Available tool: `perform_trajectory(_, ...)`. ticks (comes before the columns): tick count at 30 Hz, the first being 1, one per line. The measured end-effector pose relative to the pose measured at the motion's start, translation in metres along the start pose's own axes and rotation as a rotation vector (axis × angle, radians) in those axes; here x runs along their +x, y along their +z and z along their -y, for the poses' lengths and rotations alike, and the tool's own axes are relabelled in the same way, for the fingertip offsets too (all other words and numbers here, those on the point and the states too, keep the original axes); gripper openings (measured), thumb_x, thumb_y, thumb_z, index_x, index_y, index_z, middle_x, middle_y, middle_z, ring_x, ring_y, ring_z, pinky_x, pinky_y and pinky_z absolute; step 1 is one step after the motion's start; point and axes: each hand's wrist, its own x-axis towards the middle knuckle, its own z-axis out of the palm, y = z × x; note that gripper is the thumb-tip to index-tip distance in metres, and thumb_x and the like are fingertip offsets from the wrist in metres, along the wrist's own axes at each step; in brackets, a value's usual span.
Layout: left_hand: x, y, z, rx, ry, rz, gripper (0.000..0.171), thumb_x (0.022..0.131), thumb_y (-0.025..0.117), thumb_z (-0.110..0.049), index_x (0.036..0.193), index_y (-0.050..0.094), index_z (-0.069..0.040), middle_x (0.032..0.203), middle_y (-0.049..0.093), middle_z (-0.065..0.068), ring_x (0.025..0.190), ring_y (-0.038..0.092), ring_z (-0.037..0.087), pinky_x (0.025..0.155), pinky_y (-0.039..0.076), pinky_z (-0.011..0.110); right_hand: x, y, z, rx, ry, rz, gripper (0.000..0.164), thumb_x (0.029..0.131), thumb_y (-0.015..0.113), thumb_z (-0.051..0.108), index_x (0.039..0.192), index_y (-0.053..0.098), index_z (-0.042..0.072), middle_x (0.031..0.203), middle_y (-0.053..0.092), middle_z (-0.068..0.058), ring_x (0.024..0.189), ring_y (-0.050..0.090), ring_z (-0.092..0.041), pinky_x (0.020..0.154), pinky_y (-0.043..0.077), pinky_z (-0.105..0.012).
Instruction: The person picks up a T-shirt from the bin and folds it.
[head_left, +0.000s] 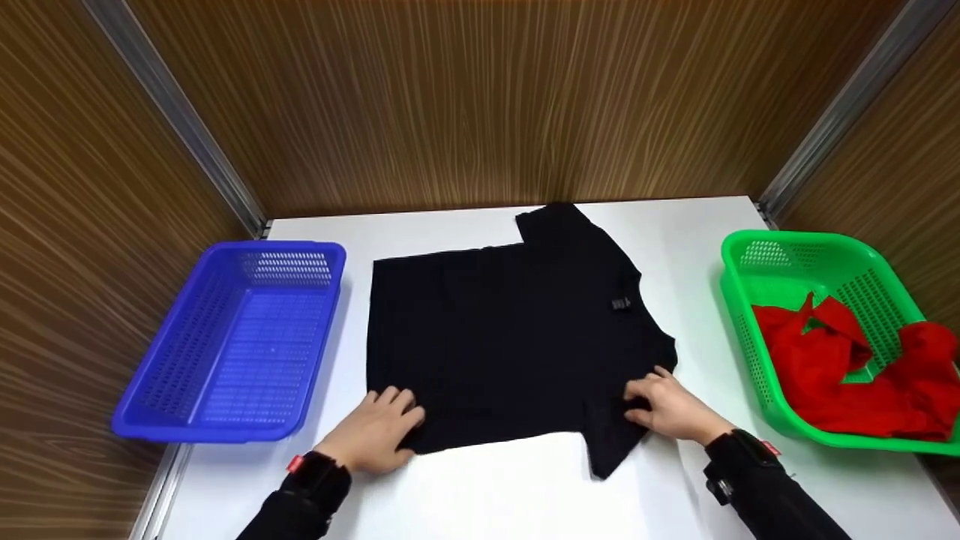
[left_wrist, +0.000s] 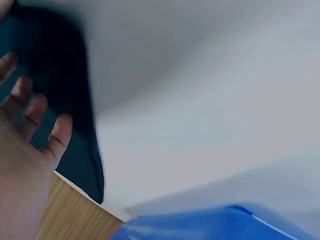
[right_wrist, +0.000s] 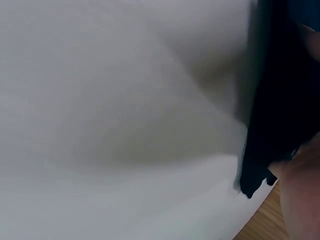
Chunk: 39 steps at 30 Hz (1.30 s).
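Note:
A black short-sleeved T-shirt [head_left: 495, 337] lies spread flat on the white table, its neckline with a small label towards the right and its hem towards the left. My left hand [head_left: 382, 431] rests on the near hem corner, fingers bent loosely and spread over the cloth, thumb at the shirt's edge. In the left wrist view, those fingers [left_wrist: 61, 131] stand apart above the dark fabric. At the near shoulder, beside the sleeve, my right hand [head_left: 667, 405] touches the shirt with bent fingers; I cannot tell whether it pinches cloth. The right wrist view shows this hand only partly, at its right edge.
To the left stands a blue perforated plastic basket [head_left: 322, 352] with nothing in it. A green basket [head_left: 739, 330] at the right holds crumpled red cloth [head_left: 817, 375]. Wood-grain panels [head_left: 480, 105] close off the back and both sides of the white table [head_left: 517, 495].

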Motion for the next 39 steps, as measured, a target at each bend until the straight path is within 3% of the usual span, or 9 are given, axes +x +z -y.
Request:
perform_trajectory(4,-0.008,0.0,0.005,0.049,0.016,-0.015,0.035,0.079,0.07,-0.019,0.112,0.058,-0.016,0.115,0.052,0.005,0.106,0.05,0.028,0.086,0.047,0.055,-0.006,-0.009,-0.005,0.113,0.082,-0.063,0.023,0.08,0.073,-0.001,0.088,0.054,0.009,0.076,0.053,0.007,0.068,0.053,-0.012,0.076,0.05,-0.041)
perform_trajectory(7,-0.011,-0.001,0.007,0.04,-0.019,-0.013,0.035,0.082,0.072,-0.014,0.116,0.061,-0.013,0.123,0.056,0.01,0.113,0.053,0.034,0.089,0.046,0.059,-0.008,-0.016,-0.005,0.207,0.161,-0.074,0.03,0.078,0.068,-0.009,0.088,0.047,0.01,0.072,0.042,0.007,0.061,0.044,-0.008,0.056,0.038,-0.027)
perform_trajectory(10,-0.013,-0.004,0.008,0.029,-0.069,-0.022,0.035,0.085,0.071,-0.012,0.119,0.061,-0.011,0.126,0.059,0.014,0.116,0.055,0.04,0.092,0.044,0.062,-0.007,-0.019,-0.003,0.319,0.248,-0.041,0.029,0.078,0.066,-0.011,0.092,0.047,0.007,0.076,0.048,0.0,0.069,0.05,-0.014,0.062,0.04,-0.026)
perform_trajectory(15,-0.013,-0.009,0.009,0.044,-0.108,-0.121,0.023,0.088,0.068,-0.011,0.11,0.059,-0.012,0.109,0.066,0.01,0.1,0.063,0.033,0.079,0.053,0.051,-0.007,-0.022,0.003,0.421,0.38,0.053,0.04,0.089,0.073,0.016,0.119,0.057,-0.005,0.12,0.061,-0.023,0.117,0.054,-0.04,0.095,0.045,-0.05)
perform_trajectory(20,-0.014,-0.016,0.013,0.045,-0.136,-0.275,0.009,0.092,0.065,-0.013,0.094,0.057,-0.013,0.088,0.065,0.003,0.077,0.063,0.022,0.06,0.054,0.036,-0.007,-0.024,0.007,0.485,0.411,0.056,0.034,0.094,0.067,0.032,0.092,0.058,-0.001,0.089,0.058,-0.007,0.092,0.057,-0.022,0.079,0.047,-0.033)
perform_trajectory(23,-0.014,-0.023,0.017,-0.023,-0.169,-0.368,0.01,0.09,0.068,-0.01,0.095,0.06,-0.013,0.085,0.064,0.0,0.074,0.061,0.018,0.058,0.053,0.032,-0.009,-0.028,0.008,0.595,0.419,0.032,0.027,0.096,0.065,0.028,0.087,0.053,0.005,0.077,0.045,-0.001,0.076,0.049,-0.015,0.066,0.04,-0.026)
perform_trajectory(27,-0.014,-0.034,0.021,-0.169,-0.238,-0.437,0.018,0.086,0.069,-0.002,0.101,0.062,-0.011,0.086,0.067,0.002,0.075,0.064,0.018,0.063,0.054,0.032,-0.012,-0.033,0.01,0.713,0.403,0.063,0.02,0.097,0.062,0.022,0.093,0.056,0.004,0.077,0.047,-0.002,0.073,0.049,-0.013,0.063,0.04,-0.025)
perform_trajectory(33,-0.015,-0.049,0.025,-0.402,-0.359,-0.401,0.018,0.088,0.066,0.0,0.101,0.062,-0.012,0.092,0.071,0.005,0.077,0.066,0.021,0.067,0.054,0.038,-0.013,-0.041,0.015,0.826,0.465,0.099,0.026,0.099,0.059,0.027,0.101,0.053,0.001,0.076,0.052,-0.003,0.066,0.055,-0.015,0.057,0.046,-0.026)
perform_trajectory(39,-0.006,-0.056,0.029,-0.577,-0.451,-0.403,0.014,0.09,0.066,-0.002,0.101,0.065,-0.01,0.091,0.07,0.006,0.078,0.064,0.021,0.07,0.053,0.04,-0.008,-0.049,0.013,0.813,0.515,-0.062,0.036,0.1,0.058,0.029,0.119,0.054,-0.001,0.094,0.063,-0.01,0.079,0.062,-0.019,0.067,0.052,-0.033)
